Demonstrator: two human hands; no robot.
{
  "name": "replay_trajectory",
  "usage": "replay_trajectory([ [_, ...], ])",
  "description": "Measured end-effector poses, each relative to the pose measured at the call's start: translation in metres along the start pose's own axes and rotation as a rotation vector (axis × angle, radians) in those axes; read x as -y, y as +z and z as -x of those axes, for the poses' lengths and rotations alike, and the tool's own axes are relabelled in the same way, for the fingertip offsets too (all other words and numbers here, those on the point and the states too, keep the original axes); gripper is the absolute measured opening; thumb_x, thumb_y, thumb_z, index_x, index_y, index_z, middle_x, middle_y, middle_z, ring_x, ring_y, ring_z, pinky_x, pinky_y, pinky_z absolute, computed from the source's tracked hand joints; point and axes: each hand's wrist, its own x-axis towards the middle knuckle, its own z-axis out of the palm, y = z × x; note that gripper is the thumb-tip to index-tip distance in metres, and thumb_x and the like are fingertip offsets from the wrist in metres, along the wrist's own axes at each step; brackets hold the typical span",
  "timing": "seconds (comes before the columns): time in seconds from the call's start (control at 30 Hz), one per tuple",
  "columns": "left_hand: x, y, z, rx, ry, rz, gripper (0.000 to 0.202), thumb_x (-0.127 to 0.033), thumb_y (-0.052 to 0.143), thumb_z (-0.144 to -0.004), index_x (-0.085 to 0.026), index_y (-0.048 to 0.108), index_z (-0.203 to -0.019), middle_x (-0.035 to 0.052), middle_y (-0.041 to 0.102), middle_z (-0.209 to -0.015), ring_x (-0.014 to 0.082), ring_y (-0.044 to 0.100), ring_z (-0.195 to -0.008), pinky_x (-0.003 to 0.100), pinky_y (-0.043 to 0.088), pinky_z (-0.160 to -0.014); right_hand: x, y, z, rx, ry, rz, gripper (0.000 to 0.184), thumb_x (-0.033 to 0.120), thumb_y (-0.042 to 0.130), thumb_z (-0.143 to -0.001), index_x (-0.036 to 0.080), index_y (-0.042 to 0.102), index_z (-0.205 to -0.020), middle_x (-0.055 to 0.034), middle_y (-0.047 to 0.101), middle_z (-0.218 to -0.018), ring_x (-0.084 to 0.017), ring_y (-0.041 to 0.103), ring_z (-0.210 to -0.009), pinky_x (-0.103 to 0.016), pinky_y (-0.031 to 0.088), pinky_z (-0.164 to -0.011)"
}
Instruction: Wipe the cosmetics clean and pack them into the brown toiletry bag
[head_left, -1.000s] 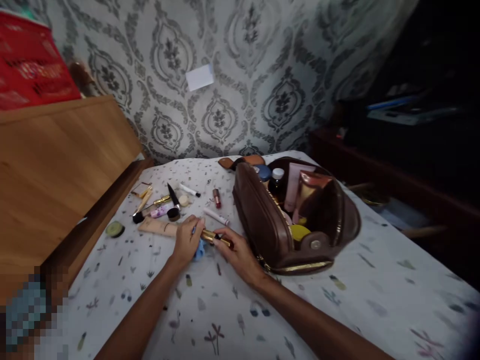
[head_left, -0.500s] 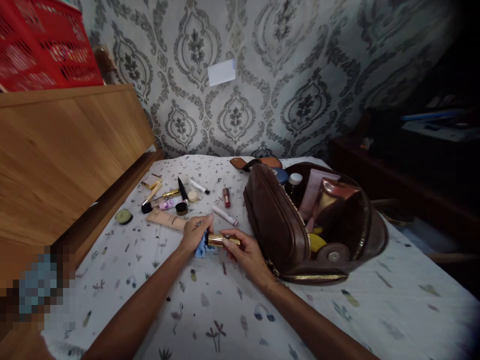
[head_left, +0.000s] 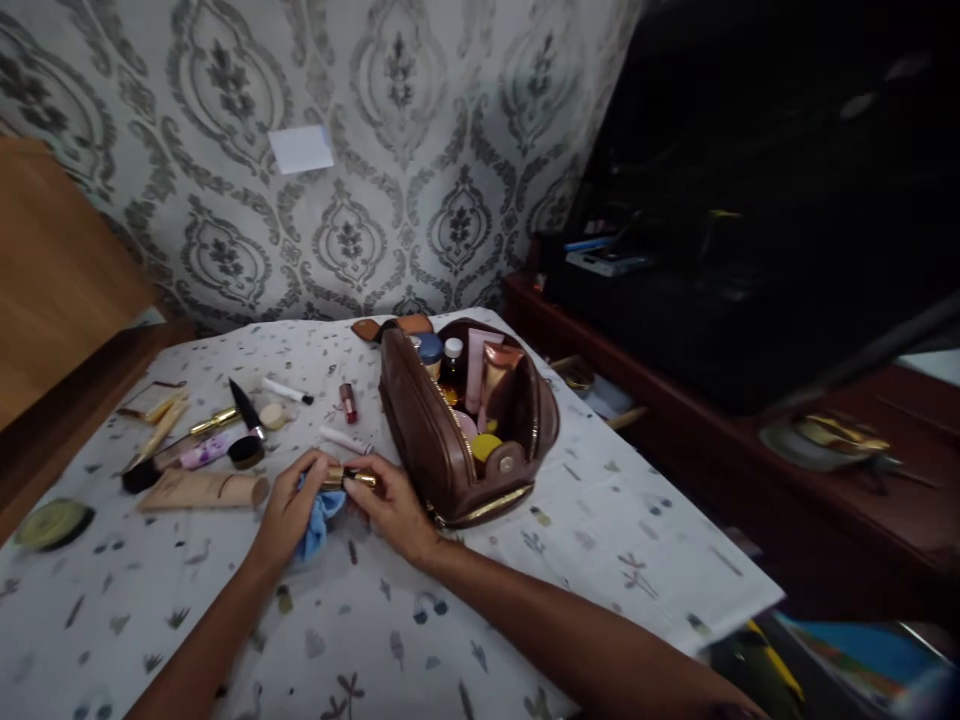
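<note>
A gold lipstick (head_left: 334, 480) is between my two hands over the patterned sheet. My left hand (head_left: 291, 500) is closed on its left end, with a crumpled blue cloth (head_left: 319, 525) bunched under the fingers. The fingertips of my right hand (head_left: 401, 515) pinch the other end. Just right of the hands, a brown makeup bag (head_left: 427, 420) stands unzipped, with a pink tube (head_left: 480, 370), a copper tube (head_left: 501, 368) and a white-capped bottle (head_left: 453, 350) inside. A beige squeeze tube (head_left: 202, 490) lies left of my left hand.
Brushes, a black pointed item (head_left: 244, 405), a dark red lip tube (head_left: 348, 402), a white tube (head_left: 345, 440) and a round green container (head_left: 52, 525) lie on the sheet (head_left: 480, 620). A wooden panel (head_left: 67, 270) borders the left; dark red furniture (head_left: 675, 470) borders the right.
The view has swung to the right, so the bag and hands appear further left and more dark furniture shows. Both hands still hold the lipstick with the cloth.
</note>
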Motion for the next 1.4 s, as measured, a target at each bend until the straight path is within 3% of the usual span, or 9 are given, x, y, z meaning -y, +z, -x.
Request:
replay_trajectory([
  [0.33,0.005,0.000,0.001,-0.035,-0.037,-0.015,0.046,-0.060,0.049,-0.088,-0.020,0.060,-0.070,-0.0015,0.056,-0.058,0.0137,0.050,-0.054,0.023,0.042,-0.050,0.003,0.000,0.001,-0.006,-0.012,-0.001,0.028,0.041,0.064,-0.083,0.021,0.055,-0.100,0.0054,0.052,-0.071,-0.009,0.049,-0.060,-0.020,0.039,-0.055],
  [0.57,0.004,0.000,-0.003,-0.029,-0.028,-0.051,0.049,-0.064,0.047,-0.087,-0.020,0.060,-0.069,-0.0010,0.057,-0.059,0.0153,0.052,-0.057,0.024,0.044,-0.052,0.003,-0.001,0.001,-0.084,-0.067,0.065,0.024,0.038,0.064,-0.081,0.020,0.059,-0.096,0.0023,0.057,-0.079,-0.012,0.053,-0.069,-0.022,0.043,-0.060],
  [0.9,0.011,0.000,-0.002,-0.001,-0.027,-0.046,0.044,-0.056,0.040,-0.094,-0.020,0.053,-0.072,-0.0018,0.053,-0.066,0.0148,0.052,-0.065,0.024,0.043,-0.062,-0.002,-0.002,0.001,-0.094,-0.033,0.028,0.037,0.050,0.059,-0.089,0.020,0.059,-0.110,0.0000,0.058,-0.076,-0.013,0.055,-0.061,-0.022,0.041,-0.049],
  [1.17,0.007,-0.005,0.001,0.016,-0.016,-0.067,0.042,-0.054,0.043,-0.092,-0.020,0.060,-0.074,-0.0001,0.059,-0.067,0.0169,0.055,-0.067,0.025,0.045,-0.064,0.013,-0.001,0.018,-0.079,-0.201,0.365,0.024,0.036,0.053,-0.096,0.020,0.061,-0.110,-0.0034,0.067,-0.094,-0.014,0.061,-0.077,-0.025,0.049,-0.070],
  [1.4,0.024,-0.013,-0.003,0.031,-0.069,-0.099,0.050,-0.061,0.040,-0.092,-0.021,0.066,-0.074,0.0010,0.066,-0.069,0.0178,0.060,-0.067,0.026,0.047,-0.062,0.016,-0.004,0.022,0.077,-0.399,0.540,0.026,0.035,0.049,-0.100,0.019,0.062,-0.115,-0.0071,0.065,-0.102,-0.016,0.063,-0.094,-0.029,0.053,-0.087],
])
